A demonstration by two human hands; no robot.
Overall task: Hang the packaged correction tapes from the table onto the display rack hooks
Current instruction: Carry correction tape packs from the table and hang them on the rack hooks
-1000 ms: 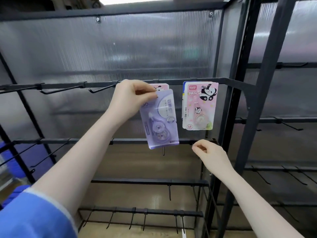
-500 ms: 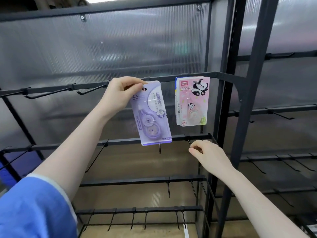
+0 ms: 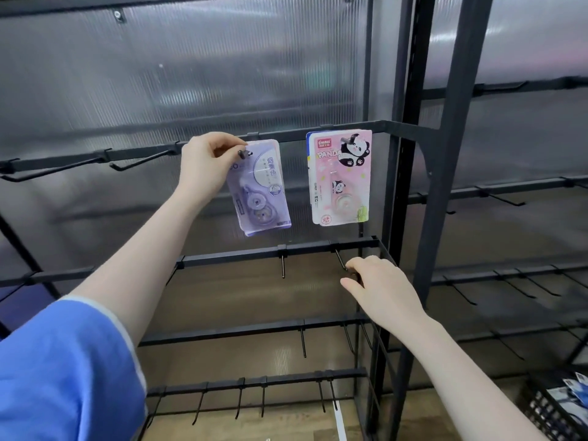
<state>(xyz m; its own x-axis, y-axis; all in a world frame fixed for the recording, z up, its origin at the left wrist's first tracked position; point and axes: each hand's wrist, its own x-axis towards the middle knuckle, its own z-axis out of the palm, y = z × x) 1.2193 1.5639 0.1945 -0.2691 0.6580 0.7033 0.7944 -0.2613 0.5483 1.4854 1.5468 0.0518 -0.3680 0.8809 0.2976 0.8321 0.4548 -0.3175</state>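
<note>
A purple packaged correction tape (image 3: 262, 189) hangs tilted at the top bar of the black display rack (image 3: 318, 135), and a hook tip (image 3: 242, 153) pokes through its hang hole. My left hand (image 3: 206, 163) pinches the pack's top left corner. To its right a pink panda correction tape pack (image 3: 339, 176) hangs on its own hook, untouched. My right hand (image 3: 381, 288) is lower down, fingers loosely curled around the tip of a hook (image 3: 341, 261) on the second bar; it holds no pack.
Several bare hooks stick out of the rack's bars to the left (image 3: 140, 160) and on the lower rows (image 3: 283, 265). A thick black upright post (image 3: 445, 186) stands right of the packs. A black basket (image 3: 560, 405) with more packs sits at the bottom right.
The purple pack has gone onto the hook, whose tip now shows through its hole. My right hand drifted slightly toward the second bar's hook. The view shifted down.
</note>
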